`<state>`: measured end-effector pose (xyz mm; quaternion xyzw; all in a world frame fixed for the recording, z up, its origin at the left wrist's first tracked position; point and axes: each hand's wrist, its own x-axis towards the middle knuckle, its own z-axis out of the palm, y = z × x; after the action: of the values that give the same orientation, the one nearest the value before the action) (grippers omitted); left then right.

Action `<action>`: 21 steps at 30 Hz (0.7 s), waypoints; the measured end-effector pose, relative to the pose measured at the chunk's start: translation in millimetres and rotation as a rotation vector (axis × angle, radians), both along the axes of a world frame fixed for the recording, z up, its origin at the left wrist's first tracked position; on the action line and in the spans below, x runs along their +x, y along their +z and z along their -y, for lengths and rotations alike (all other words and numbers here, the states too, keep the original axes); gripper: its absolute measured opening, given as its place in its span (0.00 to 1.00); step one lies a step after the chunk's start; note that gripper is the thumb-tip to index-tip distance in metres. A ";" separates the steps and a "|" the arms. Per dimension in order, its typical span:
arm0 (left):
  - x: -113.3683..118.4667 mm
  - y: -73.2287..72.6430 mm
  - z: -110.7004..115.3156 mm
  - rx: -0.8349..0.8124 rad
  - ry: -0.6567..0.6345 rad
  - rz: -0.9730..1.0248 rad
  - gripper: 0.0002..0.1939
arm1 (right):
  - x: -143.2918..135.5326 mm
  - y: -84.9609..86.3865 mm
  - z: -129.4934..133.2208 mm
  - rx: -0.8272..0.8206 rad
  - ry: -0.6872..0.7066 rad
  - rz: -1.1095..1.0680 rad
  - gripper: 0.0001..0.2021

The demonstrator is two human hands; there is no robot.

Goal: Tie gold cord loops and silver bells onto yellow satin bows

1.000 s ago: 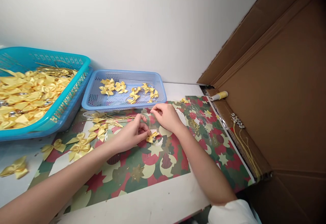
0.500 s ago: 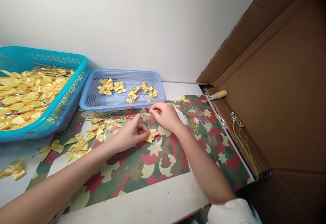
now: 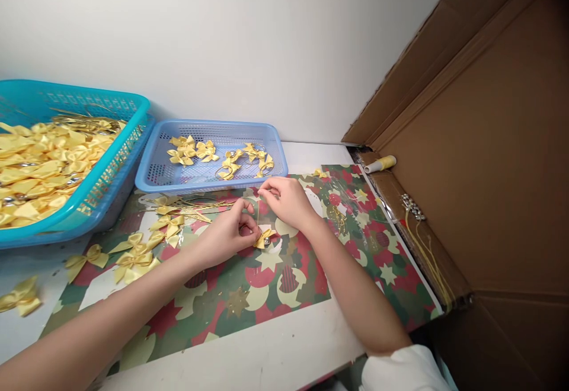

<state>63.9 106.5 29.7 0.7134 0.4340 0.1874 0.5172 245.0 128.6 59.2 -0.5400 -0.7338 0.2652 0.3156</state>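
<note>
A yellow ribbon bow (image 3: 264,237) with a small silver bell lies at the fingertips of my left hand (image 3: 234,228), which pinches its left edge just above the patterned sheet. From the bow a thin gold cord (image 3: 259,213) runs up, taut and nearly straight. Above it, my right hand (image 3: 287,198) is closed, pinching the cord's upper end between thumb and forefinger. Loose yellow bows (image 3: 136,255) and a bundle of gold cords (image 3: 200,207) lie to the left of my hands.
A turquoise basket (image 3: 111,142) heaped with bows stands at far left. Behind my hands is a blue basket (image 3: 208,186) with several bows. On the right, a thread spool (image 3: 380,164) and small silver bells on yellow cords (image 3: 413,207) rest along a cardboard wall (image 3: 489,142).
Both hands hold nearly the same pose, the cord still stretched between them. The whole view has shifted very slightly.
</note>
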 end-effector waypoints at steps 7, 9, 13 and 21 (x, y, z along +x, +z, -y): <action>1.5 2.1 2.9 0.072 -0.022 -0.049 0.13 | -0.1 -1.6 -1.1 0.056 -0.019 -0.007 0.10; 1.5 0.8 3.6 0.086 -0.020 -0.052 0.12 | -0.1 -2.2 -1.6 0.071 -0.029 -0.006 0.10; 0.5 -1.3 4.1 0.077 -0.029 -0.038 0.12 | -0.3 -3.9 -2.9 0.057 -0.029 0.004 0.10; -0.5 3.1 0.8 -0.023 -0.006 0.003 0.13 | 2.4 4.1 -1.1 -0.028 0.083 0.121 0.11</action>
<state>63.4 105.6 32.8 0.7086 0.4332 0.1817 0.5265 247.4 129.7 63.3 -0.5286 -0.7695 0.2553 0.2516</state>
